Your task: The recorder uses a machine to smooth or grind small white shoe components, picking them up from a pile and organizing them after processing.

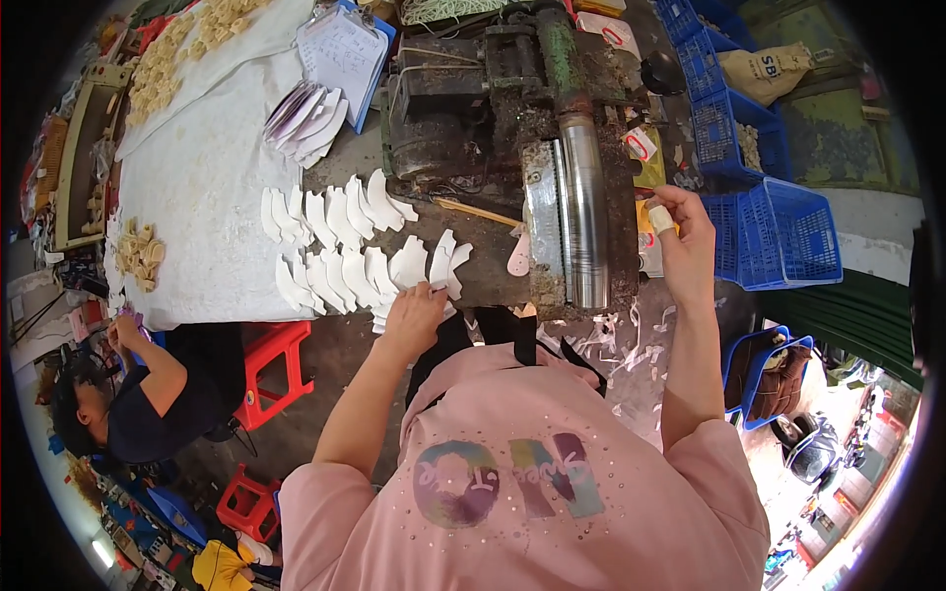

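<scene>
My left hand (414, 320) lies at the near end of the front row of white curved pieces (365, 278), its fingers closed on the end of one of them. A second row of similar white pieces (340, 212) is laid out just behind. My right hand (685, 236) is raised at the right side of a dark, greasy machine (458, 108) with a shiny steel roller (584, 217). Its fingers are bent together, with a pale wrap around one finger. What they hold, if anything, is too small to tell, near a yellow-orange packet (645, 217).
A clipboard (345, 44) and a stack of pale cut sheets (305, 123) lie behind the rows. Blue crates (788, 236) stand at the right. At the left a co-worker (158, 384) sits near a red stool (276, 374). White scraps (631, 350) litter the floor.
</scene>
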`<state>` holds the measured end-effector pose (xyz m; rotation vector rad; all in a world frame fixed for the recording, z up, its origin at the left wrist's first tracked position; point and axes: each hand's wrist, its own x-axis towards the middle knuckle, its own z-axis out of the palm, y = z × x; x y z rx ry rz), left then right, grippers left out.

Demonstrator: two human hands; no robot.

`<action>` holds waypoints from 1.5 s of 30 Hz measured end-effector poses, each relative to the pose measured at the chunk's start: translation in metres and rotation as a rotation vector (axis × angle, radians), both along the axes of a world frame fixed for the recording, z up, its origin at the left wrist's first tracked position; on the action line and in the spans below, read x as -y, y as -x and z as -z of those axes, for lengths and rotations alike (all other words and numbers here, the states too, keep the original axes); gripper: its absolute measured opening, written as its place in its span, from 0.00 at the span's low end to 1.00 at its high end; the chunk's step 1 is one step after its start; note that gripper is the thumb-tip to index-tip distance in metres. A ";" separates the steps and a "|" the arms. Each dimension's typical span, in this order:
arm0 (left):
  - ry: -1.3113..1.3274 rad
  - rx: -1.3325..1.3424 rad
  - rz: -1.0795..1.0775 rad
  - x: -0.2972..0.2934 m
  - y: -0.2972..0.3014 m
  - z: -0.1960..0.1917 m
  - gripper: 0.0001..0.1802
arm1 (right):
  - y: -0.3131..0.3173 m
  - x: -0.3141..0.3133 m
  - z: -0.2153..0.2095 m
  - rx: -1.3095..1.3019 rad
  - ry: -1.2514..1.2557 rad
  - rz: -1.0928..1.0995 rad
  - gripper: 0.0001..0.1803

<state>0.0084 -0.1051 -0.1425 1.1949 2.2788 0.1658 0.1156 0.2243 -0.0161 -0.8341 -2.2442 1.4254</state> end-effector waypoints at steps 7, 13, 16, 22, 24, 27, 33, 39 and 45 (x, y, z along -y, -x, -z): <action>-0.071 0.093 0.048 -0.010 0.023 -0.059 0.27 | 0.007 0.009 -0.009 -0.104 0.051 0.013 0.13; -0.854 0.725 -0.720 -0.032 0.039 -0.126 0.33 | 0.021 0.056 -0.045 -0.133 -0.078 -0.241 0.11; -1.177 1.065 -0.732 -0.053 0.028 -0.141 0.36 | 0.038 0.091 -0.051 -0.229 -0.277 -0.455 0.15; -1.390 1.226 -0.809 -0.084 0.005 -0.155 0.36 | 0.047 0.124 -0.034 -0.312 -0.368 -0.307 0.12; -1.368 1.150 -0.811 -0.089 0.002 -0.156 0.35 | 0.046 0.122 -0.030 -0.330 -0.421 -0.293 0.11; -1.356 1.050 -0.802 -0.094 -0.001 -0.157 0.32 | 0.044 0.120 -0.024 -0.377 -0.450 -0.259 0.09; -1.366 1.140 -0.992 -0.095 0.007 -0.157 0.28 | 0.034 0.097 -0.041 -0.463 -0.109 -0.355 0.08; -0.690 0.616 -0.689 -0.073 0.029 -0.140 0.26 | 0.018 -0.006 -0.055 0.007 -0.438 -0.265 0.06; -0.649 0.350 -0.180 -0.110 0.009 -0.150 0.28 | 0.020 -0.009 -0.029 0.368 -0.440 -0.516 0.07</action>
